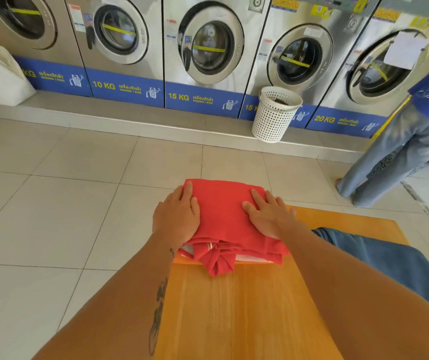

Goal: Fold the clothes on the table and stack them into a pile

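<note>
Fingers (190,193) of both hands flat on folded red shirt (223,219).

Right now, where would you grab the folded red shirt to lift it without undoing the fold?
Take the red shirt by its left and right folded edges, one hand coming in from each side and sliding under. It lies flat on the table, and loose layers bunch out at the near edge, so lifting from there would likely unfold it. The left hand and right hand now press flat on top.

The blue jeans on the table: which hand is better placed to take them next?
Probably the right hand. It rests flat on the red shirt, on the side where the blue jeans lie; the left hand presses the far side.
</note>
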